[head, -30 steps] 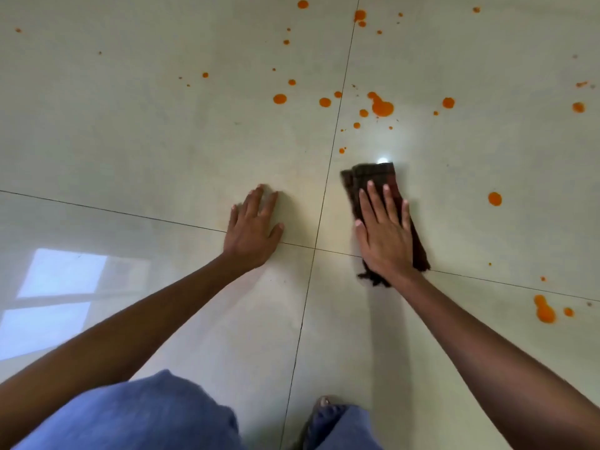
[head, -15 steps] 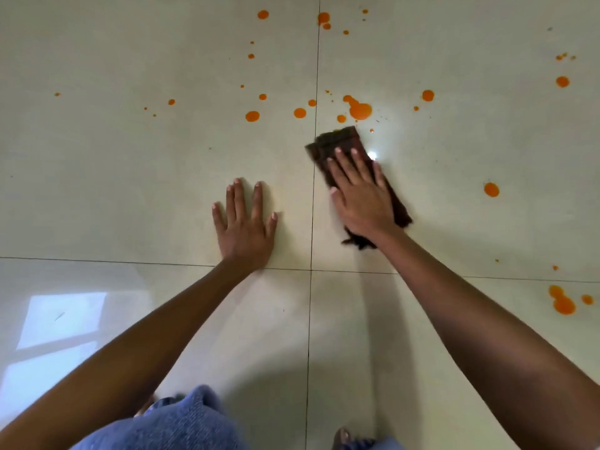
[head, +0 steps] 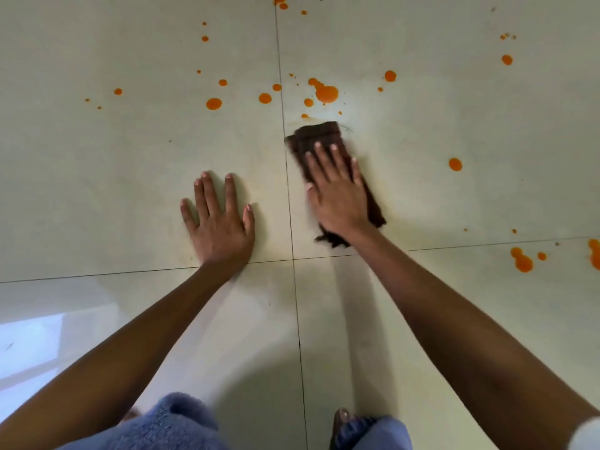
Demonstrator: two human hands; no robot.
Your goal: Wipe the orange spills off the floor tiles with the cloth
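A folded dark brown cloth (head: 316,136) lies on the pale floor tiles (head: 438,196), just right of a grout line. My right hand (head: 337,193) presses flat on the cloth with straight fingers. Spread flat on the tile to the left of the grout line is my left hand (head: 220,222), holding nothing. Orange spills dot the floor ahead: a large blot (head: 326,93) just beyond the cloth's far edge, round drops (head: 214,103) to the left, one drop (head: 455,164) to the right. A faint wet smear curves past the cloth's far edge.
More orange blots (head: 523,263) lie at the right near the cross grout line. My knees in blue denim (head: 172,423) fill the bottom edge. A bright window reflection (head: 29,342) shines on the lower left tile.
My right hand has pushed the cloth forward toward the large orange blot. The small drops that lay ahead of it are gone, leaving a faint smear. My left hand has spread flat.
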